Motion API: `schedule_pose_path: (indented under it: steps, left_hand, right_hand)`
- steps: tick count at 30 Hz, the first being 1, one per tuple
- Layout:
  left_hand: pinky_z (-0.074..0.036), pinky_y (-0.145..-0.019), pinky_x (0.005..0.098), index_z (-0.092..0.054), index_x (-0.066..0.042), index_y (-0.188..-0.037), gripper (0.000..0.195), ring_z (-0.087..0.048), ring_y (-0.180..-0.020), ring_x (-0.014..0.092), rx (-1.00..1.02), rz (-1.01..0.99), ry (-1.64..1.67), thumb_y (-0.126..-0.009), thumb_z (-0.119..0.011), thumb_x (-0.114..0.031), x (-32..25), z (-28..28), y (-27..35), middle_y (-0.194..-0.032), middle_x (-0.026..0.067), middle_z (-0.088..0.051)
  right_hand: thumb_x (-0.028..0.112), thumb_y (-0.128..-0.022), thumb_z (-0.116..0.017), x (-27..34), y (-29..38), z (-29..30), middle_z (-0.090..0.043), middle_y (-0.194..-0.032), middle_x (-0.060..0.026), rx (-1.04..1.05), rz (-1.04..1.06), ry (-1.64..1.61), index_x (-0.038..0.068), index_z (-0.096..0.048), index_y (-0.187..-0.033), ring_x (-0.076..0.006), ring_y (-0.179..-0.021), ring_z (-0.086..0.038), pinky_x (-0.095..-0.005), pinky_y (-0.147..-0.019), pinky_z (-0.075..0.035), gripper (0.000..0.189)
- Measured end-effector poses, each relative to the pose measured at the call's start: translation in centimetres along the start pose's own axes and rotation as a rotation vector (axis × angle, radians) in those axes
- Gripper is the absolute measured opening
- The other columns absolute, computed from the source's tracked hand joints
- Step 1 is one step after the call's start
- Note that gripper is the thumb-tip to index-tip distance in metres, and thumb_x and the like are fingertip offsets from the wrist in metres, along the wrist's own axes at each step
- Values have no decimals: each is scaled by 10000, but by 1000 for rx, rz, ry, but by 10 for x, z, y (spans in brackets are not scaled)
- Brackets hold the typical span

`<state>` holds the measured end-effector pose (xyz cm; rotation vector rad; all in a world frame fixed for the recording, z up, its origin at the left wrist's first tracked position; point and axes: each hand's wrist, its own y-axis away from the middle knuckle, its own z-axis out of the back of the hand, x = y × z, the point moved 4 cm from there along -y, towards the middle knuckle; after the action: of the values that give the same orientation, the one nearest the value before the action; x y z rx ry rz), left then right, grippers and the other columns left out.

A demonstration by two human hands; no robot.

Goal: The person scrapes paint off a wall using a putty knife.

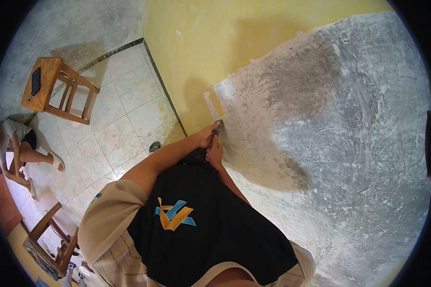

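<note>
My left hand (205,136) and my right hand (214,153) are close together against the wall, both closed around a dark-handled scraper (216,132). Its blade end meets the wall at the border of the yellow paint (197,46) and the stripped grey plaster (344,143); the blade itself is mostly hidden by my fingers. Just above the tool runs a narrow scraped strip (211,104) through the yellow paint. Ragged flakes mark the paint's edge.
On the left stands a wooden stool (50,86) bearing a phone (36,81). A person (18,143) sits at the far left. A wooden chair (57,247) is at lower left. Paint dust lies on the floor tiles (111,140) near the dark baseboard (165,89).
</note>
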<state>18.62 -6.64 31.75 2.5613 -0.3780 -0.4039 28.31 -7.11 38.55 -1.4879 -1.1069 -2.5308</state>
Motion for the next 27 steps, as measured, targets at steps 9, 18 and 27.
schedule_pose_path:
  steps: [9, 18, 27]
  left_hand:
    - [-461, -668, 411, -562, -105, -970, 563, -523, -738, 230, -29, -44, -6, -962, -576, -668, -4, -18, 11, -811, 70, -537]
    - [-433, -645, 400, -555, -140, -1020, 553, -497, -708, 213, -76, -209, 49, -949, -568, -689, -36, -6, 0, -786, 53, -521]
    - [-458, -648, 381, -614, -134, -980, 456, -540, -694, 200, -21, -123, -83, -998, -568, -588, -18, -12, 10, -773, 48, -570]
  right_hand:
    - [683, -1009, -473, 5, 1, -1, -446, -532, -14, -37, 19, -72, 96, -496, -702, -127, -388, -439, -298, -351, -339, 662]
    - [667, -1012, -488, 33, -12, -17, -439, -530, -7, -4, 51, -21, 111, -509, -722, -116, -376, -408, -292, -339, -318, 627]
    - [598, -1017, -547, 4, 1, -3, -414, -530, 11, 169, -89, -244, 130, -497, -757, -126, -373, -403, -306, -347, -321, 537]
